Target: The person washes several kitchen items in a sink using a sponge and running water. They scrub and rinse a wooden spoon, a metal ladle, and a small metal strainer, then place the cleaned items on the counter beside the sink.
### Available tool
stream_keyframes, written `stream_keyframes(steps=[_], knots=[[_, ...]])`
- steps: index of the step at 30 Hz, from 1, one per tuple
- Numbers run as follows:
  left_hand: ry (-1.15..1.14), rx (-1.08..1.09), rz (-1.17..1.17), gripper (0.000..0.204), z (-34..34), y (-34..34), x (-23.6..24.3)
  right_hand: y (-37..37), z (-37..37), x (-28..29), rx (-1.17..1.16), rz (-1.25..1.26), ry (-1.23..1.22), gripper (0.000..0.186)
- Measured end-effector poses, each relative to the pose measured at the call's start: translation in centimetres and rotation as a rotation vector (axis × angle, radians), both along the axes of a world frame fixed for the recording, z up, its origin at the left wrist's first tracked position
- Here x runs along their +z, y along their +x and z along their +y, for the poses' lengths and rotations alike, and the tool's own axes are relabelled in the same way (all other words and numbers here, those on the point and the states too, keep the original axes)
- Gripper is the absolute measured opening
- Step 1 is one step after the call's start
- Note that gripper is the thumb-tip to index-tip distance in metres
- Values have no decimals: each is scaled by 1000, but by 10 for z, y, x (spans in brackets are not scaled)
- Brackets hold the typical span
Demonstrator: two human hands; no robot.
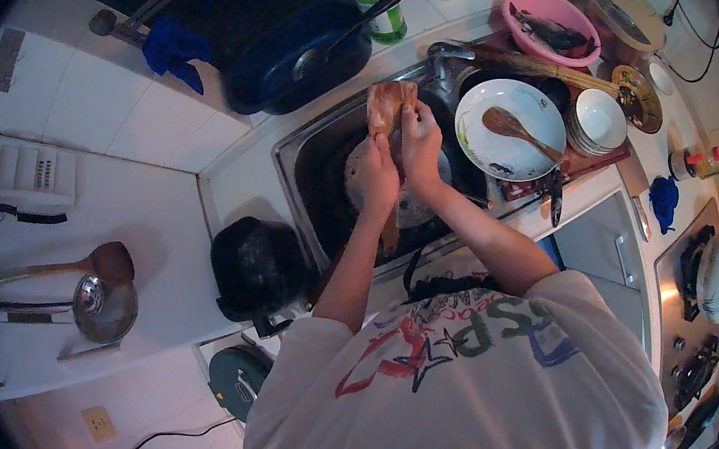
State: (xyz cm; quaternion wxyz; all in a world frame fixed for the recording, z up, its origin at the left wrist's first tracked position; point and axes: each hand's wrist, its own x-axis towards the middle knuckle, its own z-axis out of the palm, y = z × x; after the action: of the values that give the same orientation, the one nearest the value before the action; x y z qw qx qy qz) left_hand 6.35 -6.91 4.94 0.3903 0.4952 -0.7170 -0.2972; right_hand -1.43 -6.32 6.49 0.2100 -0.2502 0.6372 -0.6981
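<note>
Over the sink (284,157) I hold a long, flat reddish-brown slab (390,106) with paler streaks; it looks like cured meat, though I cannot be sure. My left hand (378,177) is closed round its middle. Higher up, my right hand (422,147) grips its right edge, thumb near the upper end. A narrow brown end (390,234) shows below my left hand, apparently part of the same slab. Beneath my hands, a round basin (357,175) with pale, foamy-looking contents sits in the sink. My palms hide the slab's middle.
Right of the sink are a white plate (485,110) bearing a wooden spoon (517,129), stacked bowls (600,119) and a pink basin (552,5) with dark fish-like pieces. The faucet (447,57) stands behind. A black bin-like container (259,268) is at left, a stove (689,310) at right.
</note>
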Motion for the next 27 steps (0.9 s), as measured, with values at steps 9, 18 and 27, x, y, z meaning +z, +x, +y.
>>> stream_keyframes(steps=[9,18,27], knots=[[126,-144,-60,30,0,10,22,-49,-38,32,48,158,-120,28],[47,-223,-64,24,-2,14,0,-58,-32,51,240,1097,-373,19],[-49,-539,-141,24,-12,32,-8,-48,-14,30,531,1430,-502,19]])
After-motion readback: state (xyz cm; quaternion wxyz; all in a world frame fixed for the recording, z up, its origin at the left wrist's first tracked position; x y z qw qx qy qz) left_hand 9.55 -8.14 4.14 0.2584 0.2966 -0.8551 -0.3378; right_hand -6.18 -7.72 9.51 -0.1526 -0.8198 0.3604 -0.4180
